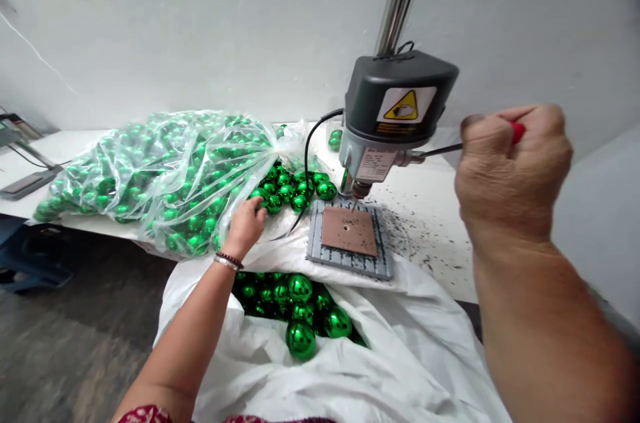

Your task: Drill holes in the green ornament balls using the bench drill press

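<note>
My right hand [513, 173] is wrapped round the feed lever [443, 149] of a small drill press [400, 103], with a bit of red grip showing. My left hand [246, 226] is at the mouth of a clear plastic bag [200, 169], its fingers closed on a shiny green bauble [259, 194] among several others. Below the chuck [361, 190], a brown square board [349, 231] with a small hole lies on the grey slotted base [315, 236]. No bauble sits under the drill.
White cloth [400, 356] covers my lap and holds more green baubles [301, 340]. Dark shavings [420, 229] litter the white table [450, 256]. A black cable [306, 173] loops between bag and drill. At left are another stand [35, 179] and a blue stool [30, 256].
</note>
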A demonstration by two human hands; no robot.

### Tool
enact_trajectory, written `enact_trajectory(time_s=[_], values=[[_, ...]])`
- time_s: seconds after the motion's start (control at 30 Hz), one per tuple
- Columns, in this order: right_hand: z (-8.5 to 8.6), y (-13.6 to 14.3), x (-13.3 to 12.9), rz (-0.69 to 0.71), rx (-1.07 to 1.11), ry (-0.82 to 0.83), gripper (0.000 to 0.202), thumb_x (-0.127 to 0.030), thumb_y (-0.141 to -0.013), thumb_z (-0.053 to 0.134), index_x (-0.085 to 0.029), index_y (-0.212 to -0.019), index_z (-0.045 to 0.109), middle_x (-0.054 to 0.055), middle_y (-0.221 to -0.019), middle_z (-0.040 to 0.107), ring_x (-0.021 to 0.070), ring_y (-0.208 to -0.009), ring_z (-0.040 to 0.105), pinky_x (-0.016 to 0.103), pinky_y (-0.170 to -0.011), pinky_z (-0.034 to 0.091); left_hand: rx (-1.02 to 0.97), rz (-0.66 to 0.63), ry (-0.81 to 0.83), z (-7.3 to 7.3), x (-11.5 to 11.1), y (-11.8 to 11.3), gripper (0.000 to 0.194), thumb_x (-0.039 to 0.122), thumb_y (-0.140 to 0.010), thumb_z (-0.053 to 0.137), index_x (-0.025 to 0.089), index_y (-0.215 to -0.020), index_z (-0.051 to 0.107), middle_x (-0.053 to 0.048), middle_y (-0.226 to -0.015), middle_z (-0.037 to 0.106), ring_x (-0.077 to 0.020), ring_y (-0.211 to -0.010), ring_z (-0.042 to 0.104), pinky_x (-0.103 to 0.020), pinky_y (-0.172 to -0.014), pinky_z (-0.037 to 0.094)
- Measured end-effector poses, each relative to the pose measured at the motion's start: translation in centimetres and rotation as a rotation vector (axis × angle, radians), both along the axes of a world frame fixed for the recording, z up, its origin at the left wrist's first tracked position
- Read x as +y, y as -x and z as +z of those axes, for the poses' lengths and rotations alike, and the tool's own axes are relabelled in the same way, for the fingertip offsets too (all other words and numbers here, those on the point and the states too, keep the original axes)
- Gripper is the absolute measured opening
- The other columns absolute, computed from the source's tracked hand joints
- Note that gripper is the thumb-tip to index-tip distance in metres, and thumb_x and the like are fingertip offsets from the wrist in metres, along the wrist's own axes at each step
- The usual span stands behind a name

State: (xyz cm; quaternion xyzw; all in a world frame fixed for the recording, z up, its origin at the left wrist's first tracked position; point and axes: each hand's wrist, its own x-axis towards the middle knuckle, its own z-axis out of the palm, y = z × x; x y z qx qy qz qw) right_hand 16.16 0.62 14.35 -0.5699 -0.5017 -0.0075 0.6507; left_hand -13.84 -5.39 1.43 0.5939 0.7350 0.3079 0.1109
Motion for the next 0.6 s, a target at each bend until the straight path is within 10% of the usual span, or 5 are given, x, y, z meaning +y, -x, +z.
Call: enact_trajectory(time_s=[0.37, 0.6], values=[[-0.1, 0.5, -0.8, 0.000, 0.030, 0.014, 0.021, -0.016, -0.072, 0.060, -0.023, -0.062, 0.043, -0.001, -0.059, 0.053, 0.0080, -0.053, 0.042, 0.027, -0.055, 0.034, 0.177, 0.053, 0.121, 0.3, 3.7, 1.0, 0.065, 0.032, -0.072, 0.070, 0.018, -0.133, 0.054, -0.018, -0.128, 0.060, -0.0352, -0.111, 0.059, -0.045, -0.094, 0.046], [-0.6, 0.8, -1.6, 0.066, 0.002, -0.014, 0.017, -0.019, -0.079, 0.056, -0.020, -0.070, 0.041, -0.003, -0.064, 0.049, 0.0067, -0.058, 0.041, 0.024, -0.060, 0.036, -0.926, -0.217, 0.069, 1.0, 1.5, -1.5, 0.053, 0.042, -0.075, 0.069, 0.023, -0.123, 0.057, 0.001, -0.085, 0.063, -0.0136, -0.074, 0.063, -0.024, -0.067, 0.050]])
